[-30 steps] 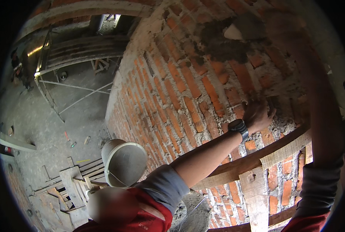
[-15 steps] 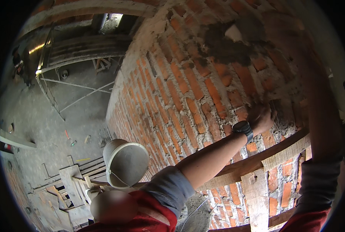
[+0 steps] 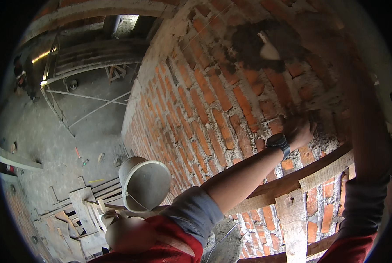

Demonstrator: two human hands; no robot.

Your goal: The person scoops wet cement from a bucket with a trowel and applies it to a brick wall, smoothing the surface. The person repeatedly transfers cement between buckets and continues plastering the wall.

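My left hand (image 3: 300,132), with a dark watch (image 3: 278,144) on the wrist, is against the brick wall (image 3: 220,122). Its fingers are curled; what they hold, if anything, is hidden. My right forearm (image 3: 367,140) rises along the right side in deep shadow. The right hand at its upper end is too dark and smeared to make out. Left of that arm's upper part, a pale, pointed blade (image 3: 269,51), like a trowel's, stands out over a patch of dark, wet-looking mortar (image 3: 244,41). I cannot see its handle or what holds it.
A pale bucket (image 3: 154,186) stands at my left. Wooden planks (image 3: 292,219) cross in front of the wall below my hands. Beneath me are a grey tub with a wire handle (image 3: 226,241), boards (image 3: 84,206) and a metal scaffold frame (image 3: 57,105). A person (image 3: 22,76) is far left.
The pale blade has moved down over the dark mortar and now shows a narrow upper end. My left hand stays nearly in place; the view has shifted slightly.
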